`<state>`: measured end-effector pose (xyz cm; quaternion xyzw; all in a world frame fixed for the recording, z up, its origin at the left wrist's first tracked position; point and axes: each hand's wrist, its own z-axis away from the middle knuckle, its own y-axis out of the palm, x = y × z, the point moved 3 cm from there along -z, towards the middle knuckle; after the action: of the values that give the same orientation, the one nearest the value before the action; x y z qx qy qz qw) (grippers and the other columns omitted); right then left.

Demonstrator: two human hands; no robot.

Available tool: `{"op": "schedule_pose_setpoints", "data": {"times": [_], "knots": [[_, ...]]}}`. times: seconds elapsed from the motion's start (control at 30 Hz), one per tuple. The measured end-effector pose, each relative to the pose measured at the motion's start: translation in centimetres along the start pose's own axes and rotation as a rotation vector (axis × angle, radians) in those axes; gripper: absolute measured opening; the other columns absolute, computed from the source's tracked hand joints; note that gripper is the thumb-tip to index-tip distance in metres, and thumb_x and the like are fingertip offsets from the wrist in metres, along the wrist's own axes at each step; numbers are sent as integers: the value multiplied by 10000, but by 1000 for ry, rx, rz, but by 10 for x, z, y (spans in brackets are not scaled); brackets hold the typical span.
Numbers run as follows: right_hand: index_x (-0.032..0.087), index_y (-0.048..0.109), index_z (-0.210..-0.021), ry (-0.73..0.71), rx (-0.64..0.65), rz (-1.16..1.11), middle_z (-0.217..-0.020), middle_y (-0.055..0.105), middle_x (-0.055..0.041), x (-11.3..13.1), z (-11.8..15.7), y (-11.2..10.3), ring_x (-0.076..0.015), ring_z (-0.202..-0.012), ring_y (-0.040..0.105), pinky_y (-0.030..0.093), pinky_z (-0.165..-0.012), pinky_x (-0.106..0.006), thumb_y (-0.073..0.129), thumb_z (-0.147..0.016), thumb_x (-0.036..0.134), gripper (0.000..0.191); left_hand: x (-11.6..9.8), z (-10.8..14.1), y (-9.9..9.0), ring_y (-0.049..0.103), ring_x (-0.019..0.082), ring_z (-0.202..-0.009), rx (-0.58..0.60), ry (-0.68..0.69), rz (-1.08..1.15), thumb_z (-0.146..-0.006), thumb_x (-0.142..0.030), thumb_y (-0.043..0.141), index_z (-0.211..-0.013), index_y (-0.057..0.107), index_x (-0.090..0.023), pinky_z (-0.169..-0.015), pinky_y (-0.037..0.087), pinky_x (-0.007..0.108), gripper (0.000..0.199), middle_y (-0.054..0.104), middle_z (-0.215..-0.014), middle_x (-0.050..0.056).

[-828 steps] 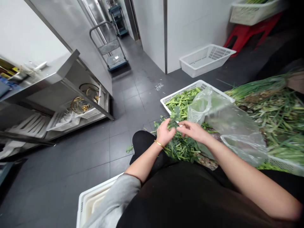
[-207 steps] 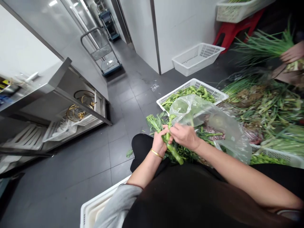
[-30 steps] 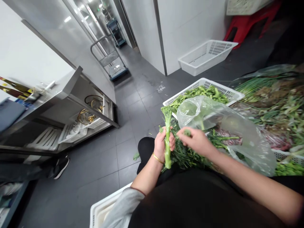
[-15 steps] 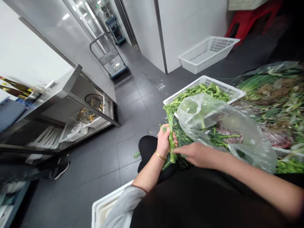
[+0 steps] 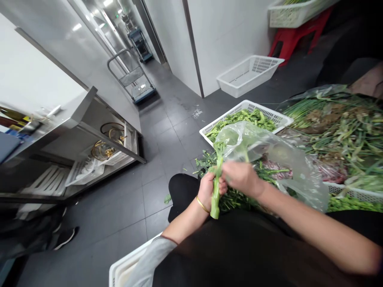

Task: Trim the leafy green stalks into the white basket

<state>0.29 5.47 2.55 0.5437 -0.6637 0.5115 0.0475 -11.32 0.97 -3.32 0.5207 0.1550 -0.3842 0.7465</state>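
My left hand (image 5: 208, 189), with a gold bangle at the wrist, is wrapped round a thick green broccolini stalk (image 5: 214, 205). Its cut end points down towards my lap and its budded top leans away from me. My right hand (image 5: 243, 177) is closed beside the upper stalk, fingers curled and slightly blurred; whatever they pinch is hidden. Just beyond the hands lies a clear plastic bag (image 5: 302, 171). Loose dark green leaves (image 5: 206, 161) are heaped under and beside the hands. Behind the bag, a white basket (image 5: 206, 133) holds more green stalks.
At the right lies a heap of spring onions (image 5: 344, 123). A second white basket (image 5: 236, 85) stands by the wall near a red stool (image 5: 287, 42). Left are a steel table (image 5: 80, 111) and another person's shoe (image 5: 66, 238). A trolley (image 5: 140, 93) stands in the passage.
My right hand has moved from the stalk's lower end up to its upper part, and its fingers have curled in. The left hand keeps its hold. The view has shifted slightly.
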Motion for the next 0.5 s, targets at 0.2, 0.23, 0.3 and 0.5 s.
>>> {"op": "schedule_pose_setpoints", "data": {"times": [0.2, 0.23, 0.3, 0.5], "knots": [[219, 471, -675, 275, 120, 11, -484, 484, 33, -16, 21, -2, -121, -457, 456, 324, -493, -243, 499, -849, 392, 248, -1, -22, -11, 542, 107, -467, -165, 147, -29, -814, -369, 624, -997, 543, -190, -484, 453, 209, 269, 548, -590, -34], [221, 459, -671, 360, 164, -5, -472, 472, 40, -23, 19, 0, -121, -451, 449, 313, -486, -240, 506, -842, 403, 255, 0, -26, -9, 572, 120, -505, -159, 145, -21, -822, -370, 617, -1022, 545, -193, -517, 474, 225, 277, 567, -609, -26], [221, 430, -648, 413, 222, -28, -497, 493, 33, -33, 14, 7, -123, -475, 465, 308, -493, -236, 523, -826, 419, 283, 4, -31, 0, 623, 149, -600, -142, 106, 3, -846, -407, 585, -1038, 573, -171, -587, 503, 253, 305, 609, -664, 7], [220, 398, -620, 422, 280, -197, -474, 499, 39, -51, 15, 10, -121, -467, 498, 333, -498, -229, 564, -807, 432, 328, 19, -38, 35, 667, 220, -787, 13, -140, -29, -854, -670, 393, -1049, 631, -125, -656, 522, 300, 626, 676, -849, 107]]}}
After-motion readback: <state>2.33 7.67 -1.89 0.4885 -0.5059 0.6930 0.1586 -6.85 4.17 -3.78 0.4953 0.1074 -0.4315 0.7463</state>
